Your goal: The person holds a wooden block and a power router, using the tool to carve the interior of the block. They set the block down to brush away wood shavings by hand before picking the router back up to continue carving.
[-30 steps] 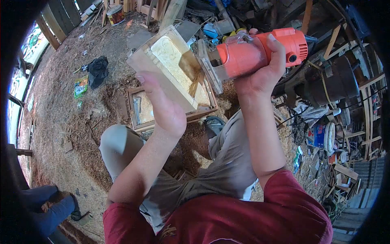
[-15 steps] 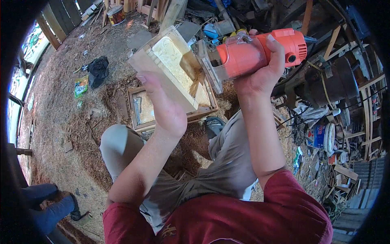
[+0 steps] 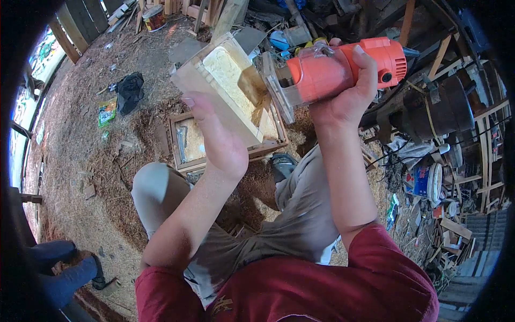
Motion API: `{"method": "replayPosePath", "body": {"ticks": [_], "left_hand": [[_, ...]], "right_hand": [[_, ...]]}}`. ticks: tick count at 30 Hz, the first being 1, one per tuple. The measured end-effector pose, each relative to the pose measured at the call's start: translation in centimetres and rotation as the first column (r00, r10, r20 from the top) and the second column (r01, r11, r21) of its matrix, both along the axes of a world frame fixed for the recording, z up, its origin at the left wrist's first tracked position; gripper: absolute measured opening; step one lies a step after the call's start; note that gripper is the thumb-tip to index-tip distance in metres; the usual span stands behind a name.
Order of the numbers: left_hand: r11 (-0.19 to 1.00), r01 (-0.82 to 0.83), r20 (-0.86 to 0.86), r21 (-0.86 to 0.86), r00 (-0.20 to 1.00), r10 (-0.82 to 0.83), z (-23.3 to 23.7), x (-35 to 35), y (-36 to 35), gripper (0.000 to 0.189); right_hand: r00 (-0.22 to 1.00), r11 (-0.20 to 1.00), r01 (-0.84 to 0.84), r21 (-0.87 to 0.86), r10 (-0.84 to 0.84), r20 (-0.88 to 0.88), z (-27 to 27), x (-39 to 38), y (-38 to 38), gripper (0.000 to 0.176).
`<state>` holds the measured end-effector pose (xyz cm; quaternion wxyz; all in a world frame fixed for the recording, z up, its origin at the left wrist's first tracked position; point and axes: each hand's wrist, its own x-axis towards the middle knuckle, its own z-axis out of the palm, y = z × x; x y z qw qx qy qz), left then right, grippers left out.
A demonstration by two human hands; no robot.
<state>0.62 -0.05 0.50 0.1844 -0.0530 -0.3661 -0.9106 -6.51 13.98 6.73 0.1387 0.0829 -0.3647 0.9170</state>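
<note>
An orange trim router (image 3: pixel 324 78) with a clear plastic base lies sideways in my right hand (image 3: pixel 343 104), fingers and thumb wrapped round its body. My left hand (image 3: pixel 225 142) grips a pale wooden box (image 3: pixel 222 99), tilted up, with its thumb along the near side and the fingers hidden behind. A rounded recess is hollowed into the box, and wood dust coats it. The router's base is right at the box's right end. Below them, on the ground, rests a shallow wooden tray (image 3: pixel 174 140) with sawdust and a bent metal piece inside.
Sawdust covers the ground around my knees. A black plastic bag (image 3: pixel 130 92) and a green packet (image 3: pixel 107 112) lie to the left. At right stand a dark cylindrical machine (image 3: pixel 445 104), a tipped bucket (image 3: pixel 434 180) and wood scraps (image 3: pixel 456 228). Another person's legs (image 3: pixel 67 273) show at lower left.
The box and router have barely shifted; both hands keep their hold.
</note>
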Motion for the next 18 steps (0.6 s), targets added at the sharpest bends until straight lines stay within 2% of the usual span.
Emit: {"method": "replayPosePath", "body": {"ticks": [5,14,18], "left_hand": [[1.0,-0.007,0.008,0.015,1.0,0.007,0.14,-0.04,0.12,0.077],[1.0,-0.017,0.008,-0.004,1.0,0.017,-0.31,-0.44,0.02,0.08],[0.999,0.047,-0.014,-0.011,0.999,-0.047,-0.08,-0.25,-0.09,0.083]], "right_hand": [[0.999,0.999,-0.039,0.025,0.039,0.001,0.22,0.33,-0.01,0.046],[0.999,0.999,0.03,0.014,-0.03,0.014,0.02,0.03,-0.26,0.046],[0.999,1.0,0.03,0.009,-0.03,0.029,-0.15,-0.18,-0.2,0.046]]}}
